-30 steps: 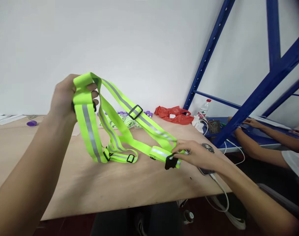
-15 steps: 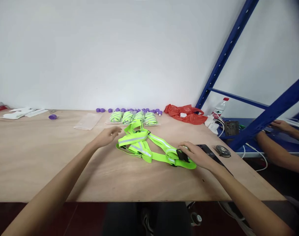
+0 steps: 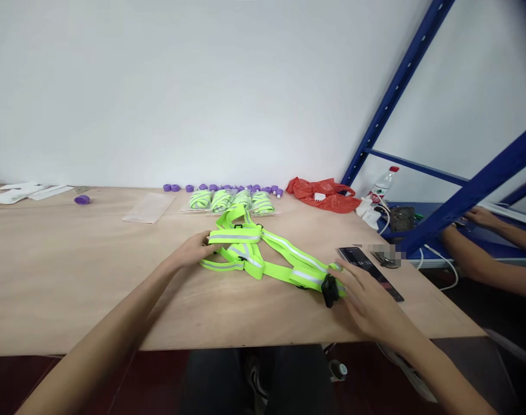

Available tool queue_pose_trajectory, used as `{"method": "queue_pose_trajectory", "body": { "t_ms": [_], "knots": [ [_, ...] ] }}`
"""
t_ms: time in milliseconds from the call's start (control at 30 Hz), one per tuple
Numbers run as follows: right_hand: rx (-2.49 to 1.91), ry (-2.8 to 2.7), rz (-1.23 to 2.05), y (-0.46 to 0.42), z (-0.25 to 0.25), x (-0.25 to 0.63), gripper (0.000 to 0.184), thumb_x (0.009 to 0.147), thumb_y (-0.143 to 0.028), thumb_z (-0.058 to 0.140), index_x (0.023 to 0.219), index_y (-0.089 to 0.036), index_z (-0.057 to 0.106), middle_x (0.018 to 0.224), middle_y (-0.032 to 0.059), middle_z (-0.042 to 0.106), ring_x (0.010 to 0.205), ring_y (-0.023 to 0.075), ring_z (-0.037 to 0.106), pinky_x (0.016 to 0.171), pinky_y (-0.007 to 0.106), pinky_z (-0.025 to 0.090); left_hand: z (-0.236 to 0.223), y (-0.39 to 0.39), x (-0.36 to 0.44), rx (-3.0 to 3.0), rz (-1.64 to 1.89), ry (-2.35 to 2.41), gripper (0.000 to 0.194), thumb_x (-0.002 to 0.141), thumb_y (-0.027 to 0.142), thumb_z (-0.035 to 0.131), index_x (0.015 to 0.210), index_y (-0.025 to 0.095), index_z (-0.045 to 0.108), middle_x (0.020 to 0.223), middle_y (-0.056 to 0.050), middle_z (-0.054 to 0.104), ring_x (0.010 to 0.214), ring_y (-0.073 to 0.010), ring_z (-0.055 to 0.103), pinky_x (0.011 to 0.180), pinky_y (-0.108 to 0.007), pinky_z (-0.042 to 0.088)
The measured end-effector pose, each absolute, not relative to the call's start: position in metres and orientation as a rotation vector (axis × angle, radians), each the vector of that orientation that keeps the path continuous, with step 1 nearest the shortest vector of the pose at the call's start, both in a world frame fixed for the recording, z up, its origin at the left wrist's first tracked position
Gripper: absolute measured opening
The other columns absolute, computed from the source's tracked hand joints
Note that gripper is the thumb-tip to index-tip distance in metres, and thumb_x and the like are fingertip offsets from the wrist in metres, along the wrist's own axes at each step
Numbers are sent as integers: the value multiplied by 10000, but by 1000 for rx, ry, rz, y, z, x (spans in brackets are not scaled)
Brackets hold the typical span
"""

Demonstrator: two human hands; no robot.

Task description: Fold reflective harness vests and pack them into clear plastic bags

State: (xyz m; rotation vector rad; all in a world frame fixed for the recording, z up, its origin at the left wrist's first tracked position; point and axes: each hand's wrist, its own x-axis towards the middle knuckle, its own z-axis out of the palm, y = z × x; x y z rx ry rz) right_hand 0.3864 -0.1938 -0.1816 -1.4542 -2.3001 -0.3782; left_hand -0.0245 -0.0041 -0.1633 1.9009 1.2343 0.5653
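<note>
On the wooden table [image 3: 72,288], near its front edge, I log one neon-yellow reflective strap harness [image 3: 263,253] lying flat, spread out in loops with grey reflective stripes. One black buckle [image 3: 330,290] sits at the harness's right end. My left hand [image 3: 194,251] rests at the harness's left end, fingers curled onto the strap there; whether they pinch it or only press it down, I cannot tell. My right hand [image 3: 367,300] lies just right of the harness, fingers spread and flat, fingertips touching the buckle end; it does not close on anything that I can see.

Count, taken from the harness outward: behind it, four folded yellow bundles [image 3: 230,200] in a row, apparently bagged. Behind those, a line of small purple caps [image 3: 220,187]; roughly ten, but several are hidden by the bundles, so no firm count. One more purple cap [image 3: 82,199] stands well left of the harness. One clear plastic bag [image 3: 148,207] lies behind and left of it. One red plastic bag [image 3: 323,194] lies behind and right. One phone [image 3: 369,271] lies just right of the harness, beside my right hand. One water bottle [image 3: 382,184] stands farther right, by the blue rack [image 3: 462,196].

A small object past the phone is blurred out. White sheets at the far left are cut off by the frame. Another person's two forearms [image 3: 483,259] show at the right edge, hands partly behind the rack.
</note>
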Motion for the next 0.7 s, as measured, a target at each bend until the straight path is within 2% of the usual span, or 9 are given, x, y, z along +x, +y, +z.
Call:
{"method": "queue_pose_trajectory", "body": {
  "t_ms": [67, 100, 233, 367, 500, 600, 700],
  "knots": [
    [-1450, -2442, -409, -192, -185, 386, 613, 885, -52, 395, 1472, -223, 437, 1471, 122, 492, 1350, 308, 471, 1032, 483, 483, -164, 0, -25, 1925, 548, 1244, 487, 819, 551, 571, 1122, 192, 699, 1158, -68, 736, 1041, -299, 700, 887, -366, 563],
    [-1453, -2493, -406, -190, -186, 386, 606, 889, -57, 400, 1468, -227, 452, 1454, 115, 518, 1334, 312, 485, 1032, 495, 480, -165, 2, -26, 1935, 542, 1260, 467, 822, 536, 558, 1108, 198, 705, 1163, -64, 735, 1052, -300, 697, 901, -367, 559],
    [-1543, -2543, -232, -179, -179, 381, 430, 934, -190, 482, 1351, -223, 582, 1319, 118, 620, 1187, 316, 577, 1001, 516, 486, -167, 7, -28, 1956, 535, 1322, 467, 783, 473, 590, 1170, 232, 688, 1211, -44, 719, 1091, -303, 686, 925, -364, 552],
    [-1628, -2425, 187, -170, -164, 377, 391, 911, -328, 592, 1285, -214, 604, 1287, 125, 622, 1198, 302, 570, 1013, 463, 476, -166, 7, -27, 1930, 553, 1367, 476, 759, 478, 631, 1167, 238, 675, 1193, -46, 720, 1073, -308, 694, 897, -368, 571],
    [-1693, -2305, 495, -158, -153, 378, 498, 853, -391, 656, 1311, -209, 587, 1278, 130, 615, 1191, 317, 568, 1009, 446, 460, -164, 2, -32, 1859, 641, 1459, 509, 734, 502, 663, 1128, 180, 646, 1168, -115, 710, 1106, -352, 667, 922, -436, 563],
    [-1732, -2332, 639, -148, -148, 376, 470, 765, -390, 722, 1201, -223, 663, 1173, 114, 644, 1129, 331, 586, 984, 445, 461, -160, -5, -42, 1740, 731, 1403, 521, 772, 517, 632, 1178, 192, 594, 1197, -112, 692, 1063, -321, 688, 865, -431, 594],
    [-1762, -2322, 706, -143, -144, 373, 512, 643, -386, 804, 1114, -236, 671, 1135, 89, 646, 1093, 332, 592, 946, 425, 482, -154, -10, -57, 1317, 886, 1241, 472, 760, 505, 661, 1106, 189, 606, 1055, -106, 725, 930, -297, 723, 776, -420, 625]
  ]
}}
